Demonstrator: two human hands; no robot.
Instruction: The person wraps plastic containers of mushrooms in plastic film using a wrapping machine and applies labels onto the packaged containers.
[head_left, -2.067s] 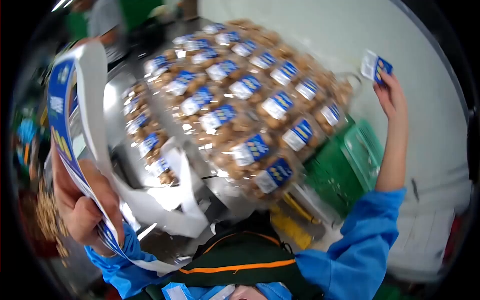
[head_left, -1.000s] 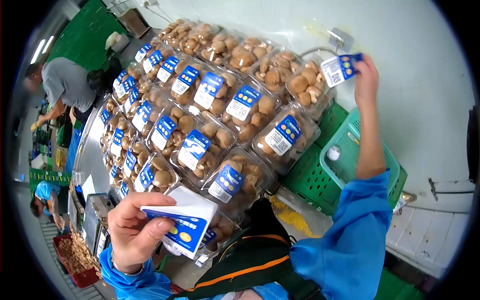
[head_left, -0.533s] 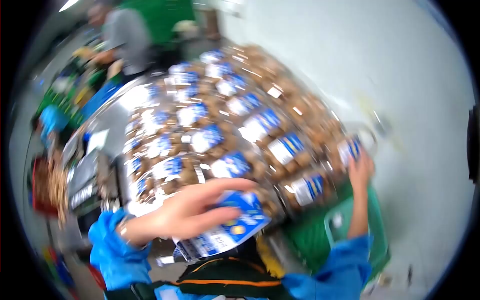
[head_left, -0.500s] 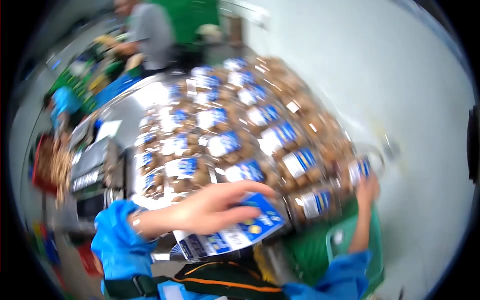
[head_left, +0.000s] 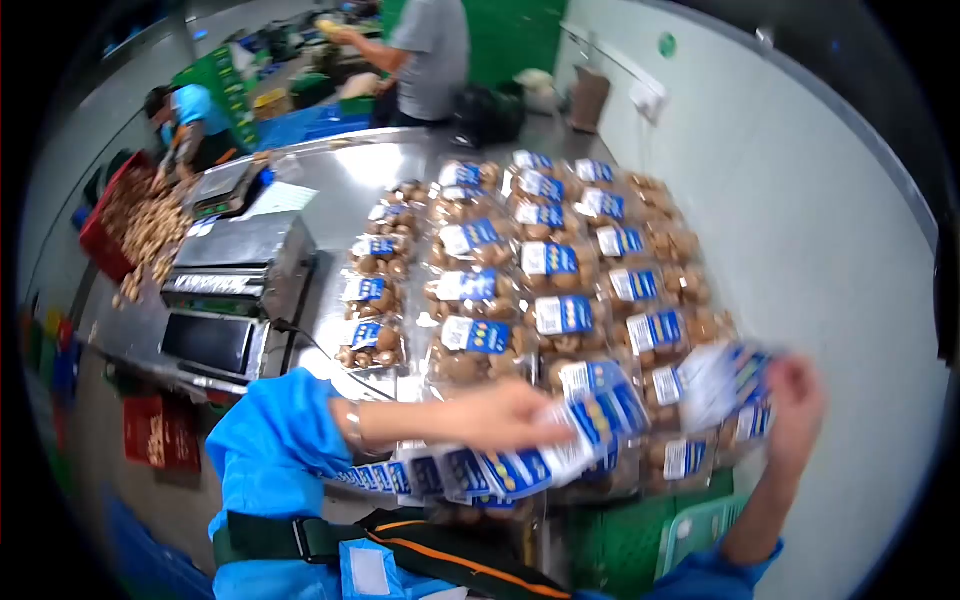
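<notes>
My left hand (head_left: pixel 510 415) is closed on a long strip of blue and white printed labels (head_left: pixel 515 475). The strip trails left towards my sleeve, and its free end lies over the packs to the right. My right hand (head_left: pixel 797 400), smeared by motion, is closed at the right edge on a blurred blue and white label (head_left: pixel 750 372). A whitish blurred piece beside it seems joined to that label, though I cannot tell for sure. Under and beyond both hands stand rows of clear-wrapped mushroom packs (head_left: pixel 560 315), many bearing blue and white labels.
A metal wrapping machine (head_left: pixel 240 265) and a scale (head_left: pixel 222 188) stand left on the steel table (head_left: pixel 370 165). Loose mushrooms spill from a red crate (head_left: pixel 115 215). Two people work beyond. Green crates (head_left: pixel 690 535) sit below right; a pale wall runs along the right.
My view has swung, showing more of the table's left side. My left hand has moved right with the label strip. My right hand has risen from the packs with a label.
</notes>
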